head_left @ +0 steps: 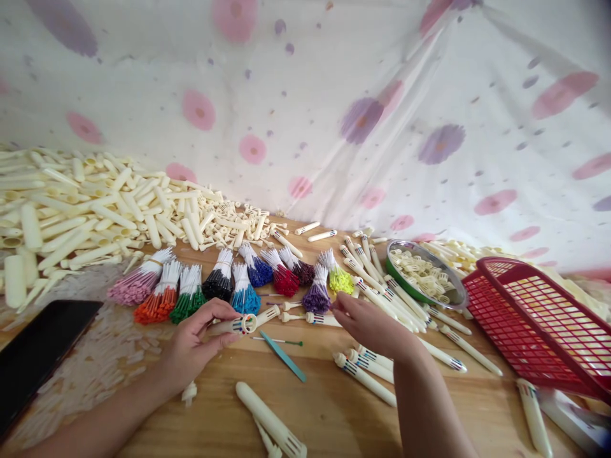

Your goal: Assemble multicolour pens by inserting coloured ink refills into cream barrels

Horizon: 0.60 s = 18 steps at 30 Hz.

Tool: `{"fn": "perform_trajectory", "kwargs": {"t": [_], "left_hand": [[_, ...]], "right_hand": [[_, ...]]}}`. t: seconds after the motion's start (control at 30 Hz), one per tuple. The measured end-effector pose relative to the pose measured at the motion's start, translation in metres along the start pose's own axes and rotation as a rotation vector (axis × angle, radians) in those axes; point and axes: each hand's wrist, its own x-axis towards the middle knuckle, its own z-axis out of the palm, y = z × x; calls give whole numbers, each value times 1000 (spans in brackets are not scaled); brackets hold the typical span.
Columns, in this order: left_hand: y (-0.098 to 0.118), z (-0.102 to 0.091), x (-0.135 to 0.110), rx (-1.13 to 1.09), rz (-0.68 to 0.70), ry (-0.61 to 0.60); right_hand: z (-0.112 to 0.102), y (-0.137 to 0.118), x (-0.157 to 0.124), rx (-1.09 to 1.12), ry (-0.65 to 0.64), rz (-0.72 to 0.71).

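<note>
My left hand (204, 340) is closed around a short cream multicolour-pen barrel (237, 325), its round open end with coloured bits inside facing right. My right hand (365, 321) is beside a bundle of purple ink refills (317, 296), fingers bent together; what they pinch, if anything, is hidden. Bundles of light blue refills (245, 294), green refills (188, 298) and several other colours stand in a group beyond my hands. Below them, teal tweezers (282, 356) and a single green-tipped refill (281, 341) lie on the wooden table (329, 420).
Cream pen tubes (95, 210) are heaped at the left, above a black phone (45, 356) and scattered clear pieces. Assembled pens (365, 375) lie around my right arm. A metal bowl (461, 296) of small cream parts and a red basket (539, 324) stand at the right.
</note>
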Motion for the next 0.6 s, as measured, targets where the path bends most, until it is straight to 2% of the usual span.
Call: {"fn": "perform_trajectory", "kwargs": {"t": [0.1,0.23,0.3,0.47,0.6], "left_hand": [[2,-1,0,81,46,-45],[3,-2,0,153,193,-112],[3,-2,0,176,273,-129],[0,-3,0,166,369,-127],[-4,-3,0,163,366,-167]], "right_hand": [[-9,-2,-15,164,67,-66],[-17,-14,-31,449,90,-378],[-16,-21,-35,503,81,-467],[-7,-36,-37,641,9,-598],[2,-46,-36,651,56,-590]]}}
